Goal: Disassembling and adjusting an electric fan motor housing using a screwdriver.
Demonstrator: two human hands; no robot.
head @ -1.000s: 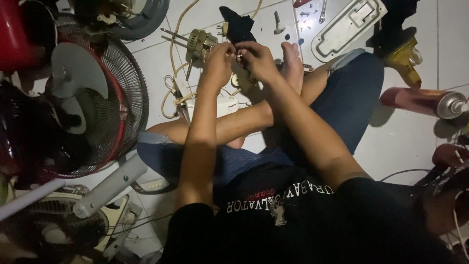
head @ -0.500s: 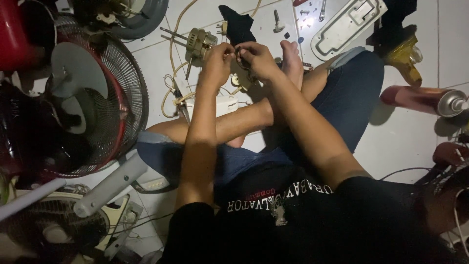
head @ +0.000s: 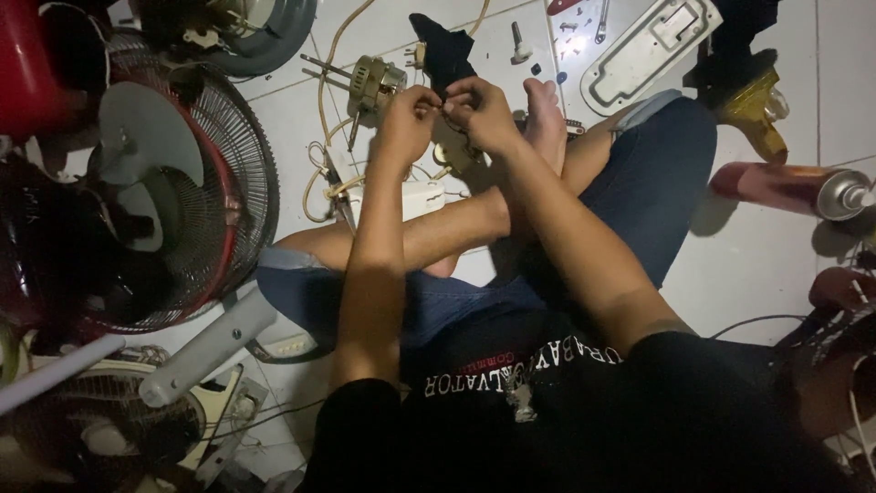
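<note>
The person sits cross-legged on the tiled floor (head: 766, 274), which puts the work within arm's reach just above the knees. Both hands meet in the upper middle of the frame: the left hand (head: 408, 117) and right hand (head: 481, 111) are closed in a pinch, fingertips touching, on something small between them, probably a wire, though it is too small and dim to name. A black part (head: 445, 47) stands just above the fingers, and I can't tell whether either hand holds it. The motor (head: 374, 78) lies just left of the hands, its cords trailing toward a white casing (head: 412, 196) by the shin. A fan (head: 173, 192) leans at the left, half in shadow. A white plate (head: 650, 41) and spray can (head: 794, 187) lie at the right, and the yellow tool (head: 753, 110) is partly cut off.
</note>
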